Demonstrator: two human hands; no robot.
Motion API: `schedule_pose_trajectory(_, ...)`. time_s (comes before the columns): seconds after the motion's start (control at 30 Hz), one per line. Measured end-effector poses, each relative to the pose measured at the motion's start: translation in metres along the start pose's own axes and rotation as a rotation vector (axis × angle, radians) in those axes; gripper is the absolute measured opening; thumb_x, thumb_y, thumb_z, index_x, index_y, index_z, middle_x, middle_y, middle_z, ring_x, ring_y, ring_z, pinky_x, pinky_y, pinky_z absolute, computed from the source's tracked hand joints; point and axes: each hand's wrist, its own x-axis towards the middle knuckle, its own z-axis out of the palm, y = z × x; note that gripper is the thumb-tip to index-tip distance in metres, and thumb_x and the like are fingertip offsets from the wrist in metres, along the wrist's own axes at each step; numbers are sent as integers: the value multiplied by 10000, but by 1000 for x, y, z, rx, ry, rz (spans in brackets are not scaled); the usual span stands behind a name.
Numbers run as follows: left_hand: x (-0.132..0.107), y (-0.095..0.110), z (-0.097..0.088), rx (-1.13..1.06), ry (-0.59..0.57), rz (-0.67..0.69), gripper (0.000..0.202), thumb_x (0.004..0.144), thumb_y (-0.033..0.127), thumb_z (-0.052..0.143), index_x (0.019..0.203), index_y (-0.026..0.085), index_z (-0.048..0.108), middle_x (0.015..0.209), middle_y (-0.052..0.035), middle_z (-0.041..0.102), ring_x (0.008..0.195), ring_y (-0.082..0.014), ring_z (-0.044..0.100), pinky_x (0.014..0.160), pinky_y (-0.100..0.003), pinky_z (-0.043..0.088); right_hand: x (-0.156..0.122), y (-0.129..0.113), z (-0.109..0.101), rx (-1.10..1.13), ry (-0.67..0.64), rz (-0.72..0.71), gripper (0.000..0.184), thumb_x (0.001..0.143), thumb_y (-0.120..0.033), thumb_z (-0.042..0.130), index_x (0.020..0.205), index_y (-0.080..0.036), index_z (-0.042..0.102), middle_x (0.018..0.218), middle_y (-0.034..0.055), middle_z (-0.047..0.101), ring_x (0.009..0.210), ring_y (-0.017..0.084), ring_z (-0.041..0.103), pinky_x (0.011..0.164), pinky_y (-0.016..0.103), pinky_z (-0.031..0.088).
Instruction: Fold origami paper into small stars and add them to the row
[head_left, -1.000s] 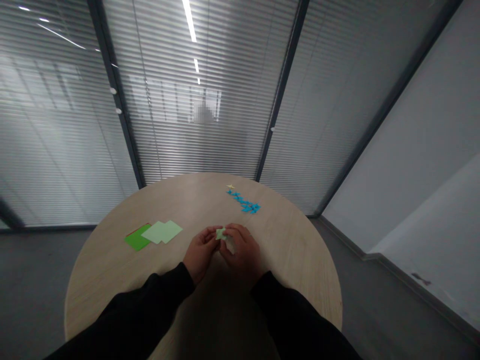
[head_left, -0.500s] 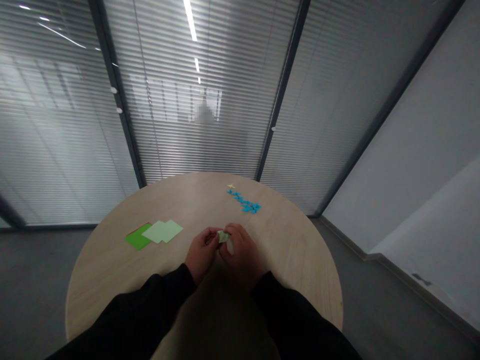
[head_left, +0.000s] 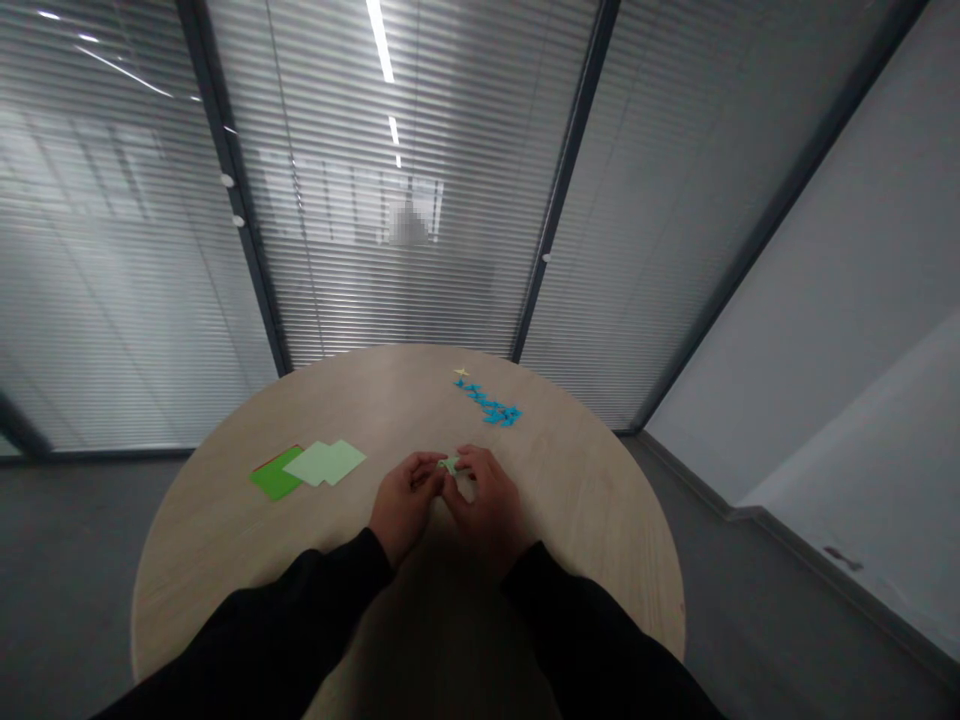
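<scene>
Between my fingertips is a small pale green piece of folded paper (head_left: 450, 464), held just above the near middle of the round wooden table (head_left: 600, 510). My left hand (head_left: 406, 500) pinches its left side, with thumb and fingers closed together. From the right, my right hand (head_left: 489, 503) grips the other side between thumb and forefinger, leaving a small gap under the paper. The fingers hide part of the folds, so the exact shape is hard to make out.
Left of my hands lie overlapping light green sheets (head_left: 325, 464) on a brighter green sheet (head_left: 276, 476) with a red edge showing. Farther back, several blue folded paper stars (head_left: 491, 406) trail from a pale yellow one (head_left: 462, 372). Blinds (head_left: 405, 290) hang beyond the table.
The folded paper between my fingers has turned and now looks flatter, with pointed parts showing. My right fingers have shifted slightly on it; the sheets and blue pieces stay put.
</scene>
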Motion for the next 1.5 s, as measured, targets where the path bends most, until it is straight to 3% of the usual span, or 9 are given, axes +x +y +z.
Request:
schedule_pose_trajectory(0.23,-1,2,2,141,-1,36,241,823,378,655,971,189,669,894,-70,779,830,-226,736,789,-358,567,-1,2,3,169,34,225,127,824,-199,615,950,-189,610,1014,96,692,870,218,685,755,362,593)
schedule_pose_trajectory(0.43,-3,7,2,182,-31,45,201,820,354,662,948,202,692,857,-61,775,737,-216,715,712,-338,550,1,5,0,309,-83,304,171,807,-196,624,977,-184,613,925,57,701,766,178,694,687,305,587)
schedule_pose_trajectory(0.8,0,7,-1,263,-26,64,197,832,349,649,950,200,702,815,-58,764,688,-201,683,670,-325,525,3,9,1,432,-95,445,174,798,-312,683,895,-187,612,806,37,712,717,179,696,639,279,557)
schedule_pose_trajectory(0.93,3,4,-3,127,-55,4,255,808,369,679,966,169,674,811,-60,740,649,-173,663,642,-310,523,6,6,-4,480,-118,437,181,838,-356,650,854,-176,648,796,47,716,730,180,696,672,290,555)
schedule_pose_trajectory(1.07,5,2,-7,-82,-126,-91,347,748,358,752,1009,152,651,808,-42,713,651,-146,652,651,-293,521,10,5,-11,534,-160,518,216,865,-383,620,849,-174,669,718,40,710,687,184,691,636,286,550)
schedule_pose_trajectory(1.37,8,1,-11,-207,-150,-181,409,696,369,821,999,138,672,848,-71,732,674,-138,654,662,-276,519,9,9,-11,525,-213,413,264,928,-396,554,906,-184,709,804,54,735,729,184,703,682,306,574)
schedule_pose_trajectory(1.5,8,-2,-12,-231,-135,-190,411,684,334,827,1014,141,673,854,-64,726,680,-136,662,682,-277,531,7,13,-8,468,-205,323,175,872,-337,626,916,-185,701,893,66,741,793,186,713,737,320,581)
